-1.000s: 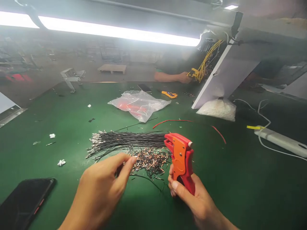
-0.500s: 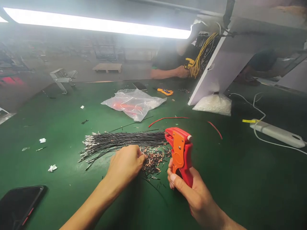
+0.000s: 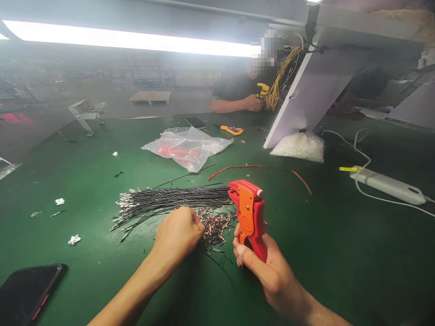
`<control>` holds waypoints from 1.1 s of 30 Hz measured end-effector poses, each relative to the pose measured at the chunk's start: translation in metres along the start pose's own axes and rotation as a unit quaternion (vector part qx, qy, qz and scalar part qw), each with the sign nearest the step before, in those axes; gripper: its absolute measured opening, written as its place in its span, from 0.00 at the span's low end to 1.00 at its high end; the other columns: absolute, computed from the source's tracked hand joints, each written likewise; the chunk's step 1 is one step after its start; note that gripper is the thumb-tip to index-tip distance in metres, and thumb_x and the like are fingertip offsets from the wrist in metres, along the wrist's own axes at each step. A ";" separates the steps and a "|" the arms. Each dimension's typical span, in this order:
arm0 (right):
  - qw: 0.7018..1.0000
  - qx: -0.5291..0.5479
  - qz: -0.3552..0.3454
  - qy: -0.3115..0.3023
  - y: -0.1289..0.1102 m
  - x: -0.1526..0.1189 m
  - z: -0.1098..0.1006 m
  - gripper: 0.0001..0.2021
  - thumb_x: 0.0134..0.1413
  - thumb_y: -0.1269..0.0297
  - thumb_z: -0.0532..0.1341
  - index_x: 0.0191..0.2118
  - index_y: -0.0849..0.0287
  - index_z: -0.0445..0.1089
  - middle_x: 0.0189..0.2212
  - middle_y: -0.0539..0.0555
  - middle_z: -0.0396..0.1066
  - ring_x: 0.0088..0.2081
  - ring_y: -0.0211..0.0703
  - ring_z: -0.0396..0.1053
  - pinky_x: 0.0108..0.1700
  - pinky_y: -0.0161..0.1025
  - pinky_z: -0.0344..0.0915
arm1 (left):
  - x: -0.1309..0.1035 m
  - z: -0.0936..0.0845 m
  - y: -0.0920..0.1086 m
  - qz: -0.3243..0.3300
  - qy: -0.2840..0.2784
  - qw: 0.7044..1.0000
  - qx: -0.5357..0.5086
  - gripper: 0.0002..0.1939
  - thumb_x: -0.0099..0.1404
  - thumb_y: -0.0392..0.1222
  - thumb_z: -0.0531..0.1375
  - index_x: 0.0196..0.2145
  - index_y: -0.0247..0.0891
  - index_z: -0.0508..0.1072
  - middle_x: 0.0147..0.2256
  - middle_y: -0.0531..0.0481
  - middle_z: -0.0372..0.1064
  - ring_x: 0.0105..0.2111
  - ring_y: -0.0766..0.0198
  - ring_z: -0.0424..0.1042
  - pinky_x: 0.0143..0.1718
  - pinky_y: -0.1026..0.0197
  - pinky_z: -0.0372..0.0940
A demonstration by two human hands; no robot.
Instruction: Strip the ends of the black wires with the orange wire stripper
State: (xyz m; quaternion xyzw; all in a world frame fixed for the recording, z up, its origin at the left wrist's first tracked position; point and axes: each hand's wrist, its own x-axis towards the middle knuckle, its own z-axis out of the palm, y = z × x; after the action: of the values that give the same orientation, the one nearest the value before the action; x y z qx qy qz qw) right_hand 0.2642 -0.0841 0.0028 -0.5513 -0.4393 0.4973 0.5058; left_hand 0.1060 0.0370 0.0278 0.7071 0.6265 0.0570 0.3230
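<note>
My right hand (image 3: 268, 267) is wrapped round the handle of a red and orange wire stripper (image 3: 247, 217), held upright with its jaws pointing left. The jaws are at the right end of a bundle of black wires (image 3: 183, 197) with metal terminals at their left ends. My left hand (image 3: 180, 228) is closed just in front of the bundle, its fingertips pinched at the edge of a pile of black and copper scraps (image 3: 215, 226). What the fingertips hold, if anything, is hidden.
Beyond the bundle lie a clear plastic bag (image 3: 188, 147), a red wire (image 3: 234, 167) and an orange tool (image 3: 232, 130). A phone (image 3: 29, 294) is at near left, a white bar-shaped device (image 3: 387, 183) at right. Across the green table (image 3: 340, 253), a person's hand (image 3: 254, 103) holds a yellow tool.
My right hand and the wire stripper have shifted slightly left. The view has moved a little, and my left hand stays closed beside the scraps.
</note>
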 end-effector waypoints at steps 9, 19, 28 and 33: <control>0.987 0.146 0.047 -0.040 -0.011 0.001 0.001 0.13 0.57 0.55 0.63 0.42 0.58 0.66 0.33 0.51 0.68 0.31 0.43 0.64 0.38 0.45 0.63 | -0.035 -0.016 0.013 0.016 -0.076 0.889 -0.452 0.14 0.53 0.52 0.65 0.27 0.39 0.69 0.15 0.63 0.49 0.17 0.73 0.47 0.18 0.69 0.44; 0.940 0.316 0.073 -0.107 -0.015 -0.001 0.001 0.11 0.51 0.64 0.68 0.40 0.60 0.70 0.31 0.51 0.70 0.31 0.42 0.68 0.35 0.41 0.67 | -0.061 0.031 0.007 0.040 -0.030 0.827 -0.561 0.10 0.53 0.47 0.70 0.25 0.38 0.78 0.20 0.56 0.67 0.17 0.75 0.57 0.17 0.70 0.53; 0.955 0.282 0.057 -0.076 -0.016 0.000 0.001 0.11 0.53 0.61 0.68 0.39 0.58 0.67 0.30 0.48 0.67 0.33 0.42 0.64 0.39 0.41 0.64 | -0.067 0.043 0.003 0.137 -0.017 0.826 -0.546 0.05 0.57 0.42 0.68 0.26 0.40 0.81 0.23 0.54 0.70 0.22 0.72 0.63 0.22 0.69 0.59; 0.954 0.280 0.062 -0.089 -0.017 0.000 0.000 0.11 0.54 0.62 0.67 0.39 0.57 0.65 0.30 0.48 0.66 0.31 0.41 0.63 0.38 0.42 0.63 | -0.074 0.048 0.009 0.103 -0.011 0.808 -0.580 0.07 0.56 0.44 0.69 0.25 0.39 0.80 0.21 0.55 0.69 0.19 0.74 0.61 0.22 0.70 0.59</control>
State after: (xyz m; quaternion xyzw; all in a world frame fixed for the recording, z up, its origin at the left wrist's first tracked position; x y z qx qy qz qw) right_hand 0.2642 -0.0823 0.0196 -0.3667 -0.2906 0.6780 0.5670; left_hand 0.1213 -0.0502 0.0191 0.4495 0.3969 0.4348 0.6719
